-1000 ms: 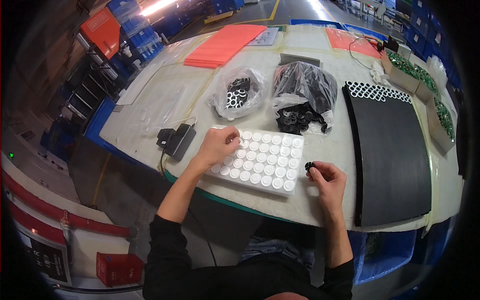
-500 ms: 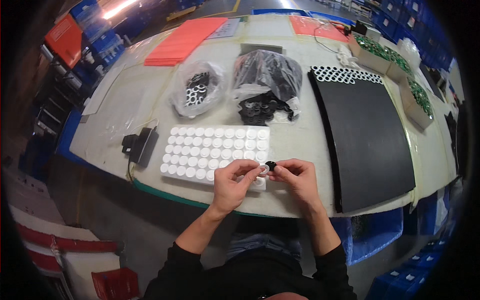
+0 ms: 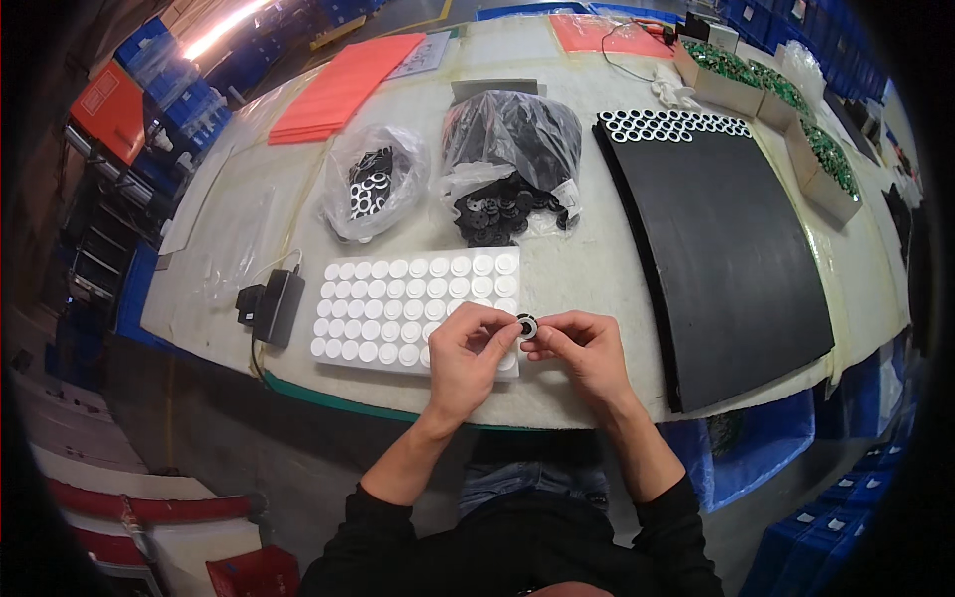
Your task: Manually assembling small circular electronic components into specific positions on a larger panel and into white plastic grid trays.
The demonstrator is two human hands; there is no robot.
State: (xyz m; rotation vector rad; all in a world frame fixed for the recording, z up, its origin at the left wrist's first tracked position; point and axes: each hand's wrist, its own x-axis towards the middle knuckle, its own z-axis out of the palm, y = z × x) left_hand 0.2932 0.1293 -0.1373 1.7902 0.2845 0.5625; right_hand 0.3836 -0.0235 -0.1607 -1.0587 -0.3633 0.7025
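Left hand (image 3: 465, 360) pinches a white ring (image 3: 533, 329), right hand (image 3: 589, 354) a black disc (image 3: 526, 325), both overlapping midway between.

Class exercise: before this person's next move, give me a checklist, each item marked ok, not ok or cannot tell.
1. Left hand holding the piece: ok.
2. Right hand holding it too: ok.
3. Piece's white ring fully seated: cannot tell, too small.
4. Tray fully visible: not ok, the left hand hides part.
5. Bag of black discs open: ok, discs show at its mouth.
6. Pad has bare space: ok, round pieces only along its far end.
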